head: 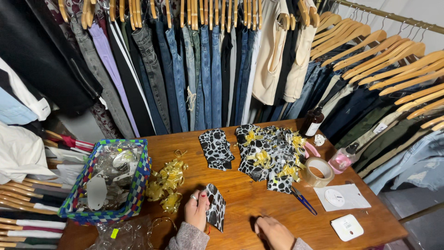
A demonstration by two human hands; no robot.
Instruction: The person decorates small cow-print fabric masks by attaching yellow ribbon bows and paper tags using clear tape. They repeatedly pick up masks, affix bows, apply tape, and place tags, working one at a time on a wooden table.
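L hand (197, 209) pinches black-and-white patterned pouch (215, 207) upright at near table (259, 203) edge. R hand (274, 230) flat on wood, fingers loosely curled, holding nothing. Risks, prob: pouch slips off the edge; scissors (303, 200) lie near R hand; gold bows (167, 184) loose, could scatter.

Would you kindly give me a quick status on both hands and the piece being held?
Left hand gripping the black-and-white spotted pouch, upright on the wooden table. Right hand empty, resting on the table. Gold ribbon bows lie just left; nothing between the hands.
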